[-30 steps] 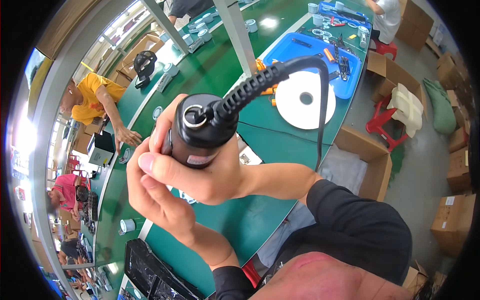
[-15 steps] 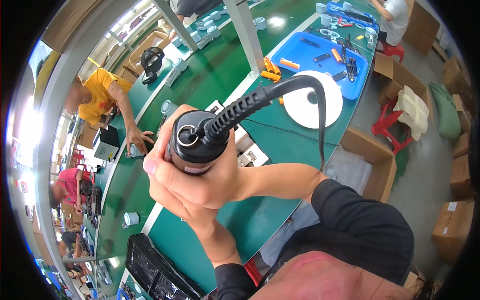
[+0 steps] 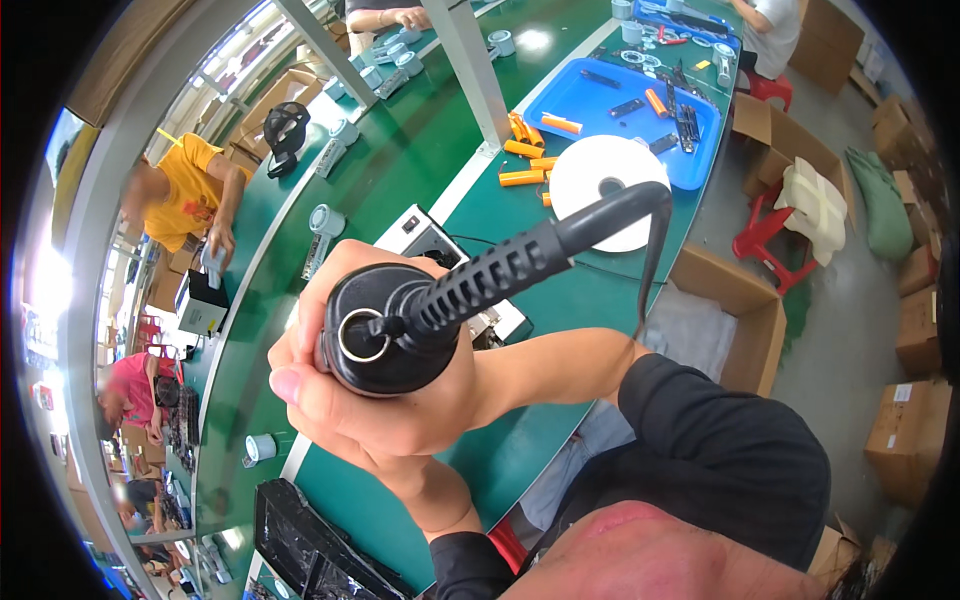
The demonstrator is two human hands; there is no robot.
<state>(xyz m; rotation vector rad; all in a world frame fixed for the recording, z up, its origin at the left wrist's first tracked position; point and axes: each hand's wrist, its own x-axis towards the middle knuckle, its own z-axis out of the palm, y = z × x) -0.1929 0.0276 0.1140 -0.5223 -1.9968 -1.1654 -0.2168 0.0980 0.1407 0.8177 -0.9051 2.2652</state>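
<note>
At the centre of the frame, one black cylindrical tool (image 3: 420, 365) stands end-on to the camera, one metal ring (image 3: 345, 338) on its cap and one thick black cable (image 3: 490, 282) arching right, then dropping beside the right forearm. The right hand (image 3: 410, 420) is curled firmly around the barrel, thumb laid across it; the left hand (image 3: 375, 458) is tucked beneath, mostly hidden, and whether its fingers grip the tool or the other hand cannot be told. Just behind, a white-cased device (image 3: 405, 228) shows in part. Green tabletop (image 3: 505, 425) stretches from the wrists to its curved front edge, with one open carton (image 3: 765, 345) just past it. Upper right of centre, one white disc (image 3: 578, 175) lies near a blue tray (image 3: 570, 90), which has two orange cylinders (image 3: 655, 102) in it and at least five more beside it; a second blue tray (image 3: 655, 12) sits beyond. At lower left, one black tray (image 3: 285, 520) rests on the bench. Two red stools (image 3: 775, 250) stand at right. At left, a co-worker in yellow (image 3: 195, 185) handles a pale-blue part (image 3: 212, 260).
</note>
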